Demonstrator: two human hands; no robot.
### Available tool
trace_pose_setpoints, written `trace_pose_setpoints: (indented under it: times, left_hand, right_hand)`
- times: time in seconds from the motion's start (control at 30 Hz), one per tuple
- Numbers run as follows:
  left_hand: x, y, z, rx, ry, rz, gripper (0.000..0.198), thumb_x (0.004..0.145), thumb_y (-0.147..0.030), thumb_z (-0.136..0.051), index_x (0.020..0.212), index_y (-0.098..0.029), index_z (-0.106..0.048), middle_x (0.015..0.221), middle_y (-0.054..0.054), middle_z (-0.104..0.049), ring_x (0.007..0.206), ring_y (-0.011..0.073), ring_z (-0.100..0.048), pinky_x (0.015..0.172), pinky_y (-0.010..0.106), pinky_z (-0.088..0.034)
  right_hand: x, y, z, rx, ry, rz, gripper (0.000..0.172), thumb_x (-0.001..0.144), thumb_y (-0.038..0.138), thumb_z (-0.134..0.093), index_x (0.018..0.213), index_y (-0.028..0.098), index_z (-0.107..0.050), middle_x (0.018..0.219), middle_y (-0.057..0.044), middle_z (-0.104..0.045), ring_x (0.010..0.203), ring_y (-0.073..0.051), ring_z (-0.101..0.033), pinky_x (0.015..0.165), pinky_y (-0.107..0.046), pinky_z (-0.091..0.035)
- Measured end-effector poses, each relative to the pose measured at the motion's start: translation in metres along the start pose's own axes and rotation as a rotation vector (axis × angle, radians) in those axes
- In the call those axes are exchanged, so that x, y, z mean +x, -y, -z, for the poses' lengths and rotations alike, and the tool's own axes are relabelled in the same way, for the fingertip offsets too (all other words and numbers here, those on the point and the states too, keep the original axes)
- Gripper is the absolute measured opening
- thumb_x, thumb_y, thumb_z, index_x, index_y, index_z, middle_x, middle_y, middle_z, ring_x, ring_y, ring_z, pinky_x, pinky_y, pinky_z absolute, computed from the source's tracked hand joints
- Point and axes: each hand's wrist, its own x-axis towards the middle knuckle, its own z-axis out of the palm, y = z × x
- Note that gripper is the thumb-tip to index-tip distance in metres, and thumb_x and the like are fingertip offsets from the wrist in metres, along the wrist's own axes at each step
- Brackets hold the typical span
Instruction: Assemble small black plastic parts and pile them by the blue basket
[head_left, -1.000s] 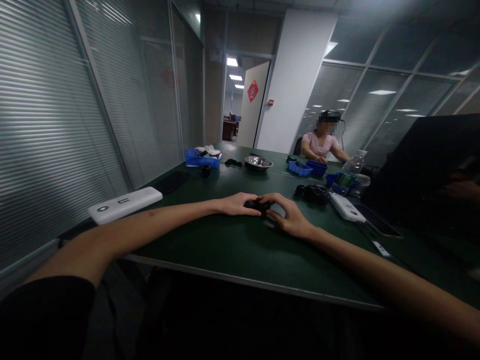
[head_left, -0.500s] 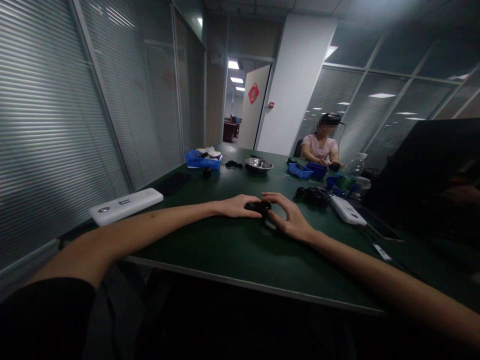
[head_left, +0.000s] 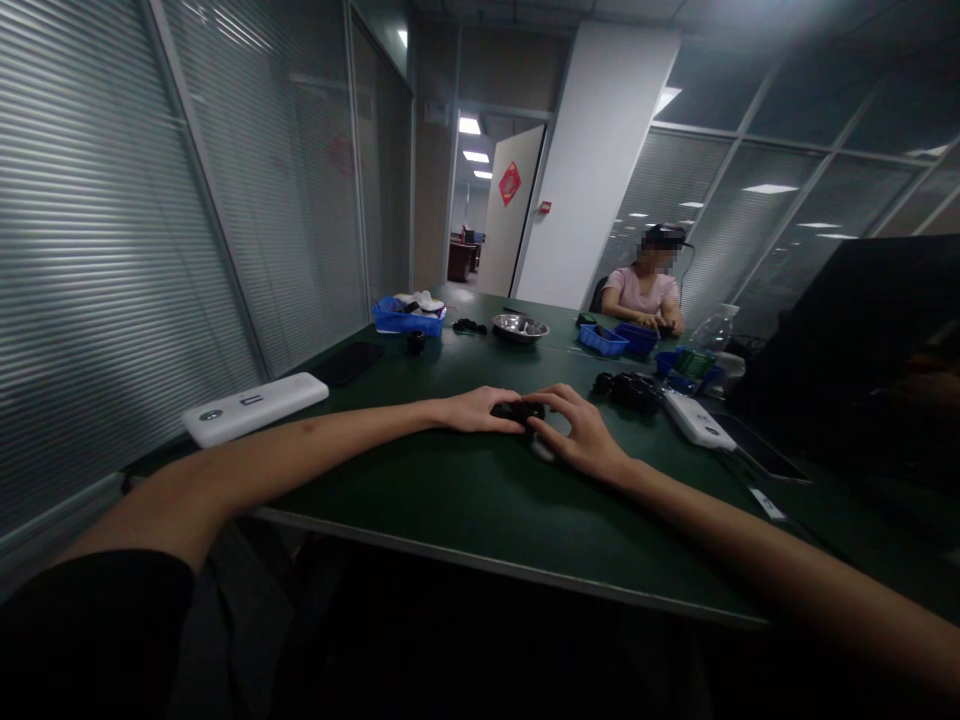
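From my station I see the left arm bent at the elbow, forearm stretched over the bench (head_left: 450,505), its left grip (head_left: 480,411) clasping a black object (head_left: 519,411). My right forearm slants in from the lower right; the right grip (head_left: 589,435) arches, thumb and fingers on the object's right end. I cannot tell whether the object, between both, touches the bench.
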Motion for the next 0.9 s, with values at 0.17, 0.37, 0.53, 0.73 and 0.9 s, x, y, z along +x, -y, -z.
trace_pose_setpoints:
  times: [0.17, 0.37, 0.53, 0.73, 0.9]
  left_hand:
    - [0.000, -0.001, 0.000, 0.006, 0.000, 0.002, 0.055, 0.091, -0.051, -0.066, 0.134, -0.017, -0.059, 0.130, 0.010, -0.064, 0.119, 0.0240, -0.060, 0.100, 0.034, -0.044]
    - [0.000, -0.004, 0.000, -0.002, -0.005, 0.001, 0.056, 0.090, -0.051, -0.067, 0.133, -0.015, -0.060, 0.127, 0.012, -0.065, 0.116, 0.0245, -0.061, 0.098, 0.036, -0.046]
    - [-0.001, -0.002, 0.000, 0.009, 0.003, -0.014, 0.055, 0.091, -0.050, -0.066, 0.133, -0.014, -0.059, 0.128, 0.012, -0.064, 0.117, 0.0239, -0.061, 0.100, 0.036, -0.045]
    - [-0.001, -0.002, 0.001, -0.011, 0.012, -0.008, 0.055, 0.091, -0.049, -0.066, 0.134, -0.016, -0.058, 0.133, 0.012, -0.062, 0.121, 0.0243, -0.060, 0.103, 0.036, -0.044]
    - [0.000, 0.000, 0.000, -0.010, 0.004, -0.002, 0.053, 0.091, -0.047, -0.067, 0.134, -0.016, -0.059, 0.132, 0.012, -0.064, 0.120, 0.0239, -0.060, 0.103, 0.036, -0.044]
  right_hand:
    - [-0.002, -0.001, 0.004, 0.043, 0.036, 0.058, 0.034, 0.100, 0.023, -0.055, 0.133, 0.027, -0.060, 0.124, -0.010, -0.065, 0.115, -0.029, -0.060, 0.100, -0.051, -0.051]
    - [-0.002, -0.008, 0.002, 0.119, 0.061, 0.065, 0.034, 0.098, 0.015, -0.052, 0.129, 0.028, -0.059, 0.126, -0.009, -0.066, 0.118, -0.027, -0.061, 0.102, -0.051, -0.052]
    - [-0.003, -0.010, 0.000, 0.136, 0.062, 0.053, 0.034, 0.098, 0.012, -0.049, 0.126, 0.027, -0.059, 0.126, -0.009, -0.065, 0.118, -0.027, -0.061, 0.102, -0.051, -0.052]
    - [-0.006, -0.008, 0.002, 0.170, 0.069, 0.068, 0.040, 0.095, 0.012, -0.049, 0.131, 0.027, -0.056, 0.137, -0.010, -0.060, 0.128, -0.028, -0.056, 0.109, -0.053, -0.047]
    - [-0.006, -0.009, 0.002, 0.114, 0.037, 0.053, 0.044, 0.094, 0.015, -0.051, 0.136, 0.024, -0.054, 0.144, -0.011, -0.054, 0.134, -0.030, -0.052, 0.112, -0.054, -0.043]
